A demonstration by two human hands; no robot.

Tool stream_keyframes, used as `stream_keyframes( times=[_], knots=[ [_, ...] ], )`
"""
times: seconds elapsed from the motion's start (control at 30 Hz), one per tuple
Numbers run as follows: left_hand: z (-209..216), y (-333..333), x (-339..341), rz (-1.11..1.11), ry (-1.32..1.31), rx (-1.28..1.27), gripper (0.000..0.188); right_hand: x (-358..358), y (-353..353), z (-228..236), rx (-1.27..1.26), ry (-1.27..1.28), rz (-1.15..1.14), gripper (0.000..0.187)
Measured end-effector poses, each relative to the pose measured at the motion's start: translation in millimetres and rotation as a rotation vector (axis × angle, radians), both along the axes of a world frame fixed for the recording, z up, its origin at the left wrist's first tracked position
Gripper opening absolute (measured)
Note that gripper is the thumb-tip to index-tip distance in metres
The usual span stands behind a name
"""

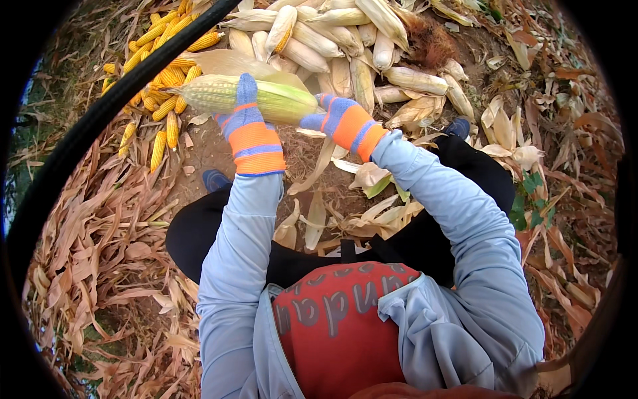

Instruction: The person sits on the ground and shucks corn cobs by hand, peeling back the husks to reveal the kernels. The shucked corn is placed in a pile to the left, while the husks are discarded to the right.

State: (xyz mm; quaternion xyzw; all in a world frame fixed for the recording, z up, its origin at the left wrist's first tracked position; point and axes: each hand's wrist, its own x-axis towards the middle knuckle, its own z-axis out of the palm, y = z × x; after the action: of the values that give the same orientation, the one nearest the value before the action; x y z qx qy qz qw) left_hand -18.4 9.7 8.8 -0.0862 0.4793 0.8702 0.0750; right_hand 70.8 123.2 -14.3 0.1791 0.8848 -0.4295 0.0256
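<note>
Stretching left to right across the frame's upper left-center, a partly bared corn ear is gripped mid-length by the gloved left hand, its right end pinched by the right hand.

This place is outdoors, and it looks like farm ground where maize is handled. The clearest sign is the heap of yellow cobs, which lies directly on bare brown soil. To the right of the heap there is a pile of pale husked ears, and a green ear is held near the heap. Below the heap, dry leaves cover the earth thickly. To its left some grass shows, rather blurred, and far to its right grows a small green plant.
</note>
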Motion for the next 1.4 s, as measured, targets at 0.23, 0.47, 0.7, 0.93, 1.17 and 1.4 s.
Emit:
stream_keyframes(
  times=[0.23, 0.47, 0.7, 0.93, 1.17, 1.4],
  knots=[
    [-14.3, 14.2, 4.7, -0.128, 0.348, -0.242, 0.079, 2.2, -0.2, 3.5, 0.270, -0.179, 0.071, 0.045],
    [-1.8, 29.8, 34.5, -0.132, 0.594, -0.447, 0.075, -0.7, 8.9, -20.1, 0.275, -0.159, 0.036, 0.040],
    [6.2, 27.0, 17.4, -0.120, 0.436, -0.239, 0.071, -1.8, -6.7, -72.6, -0.213, 0.248, -0.131, 0.024],
    [-0.9, 6.5, 1.5, -0.024, 0.260, -0.128, 0.070, 7.1, -22.2, -23.1, -0.450, 0.009, -0.224, 0.030],
    [1.4, 0.6, 11.3, -0.114, 0.425, -0.209, 0.067, 13.5, -30.0, -10.0, -0.636, -0.165, -0.257, 0.034],
    [2.5, -1.3, 5.9, -0.172, 0.247, -0.035, 0.057, 33.1, -34.8, -5.0, -0.514, 0.210, -0.142, 0.033]
  ],
)
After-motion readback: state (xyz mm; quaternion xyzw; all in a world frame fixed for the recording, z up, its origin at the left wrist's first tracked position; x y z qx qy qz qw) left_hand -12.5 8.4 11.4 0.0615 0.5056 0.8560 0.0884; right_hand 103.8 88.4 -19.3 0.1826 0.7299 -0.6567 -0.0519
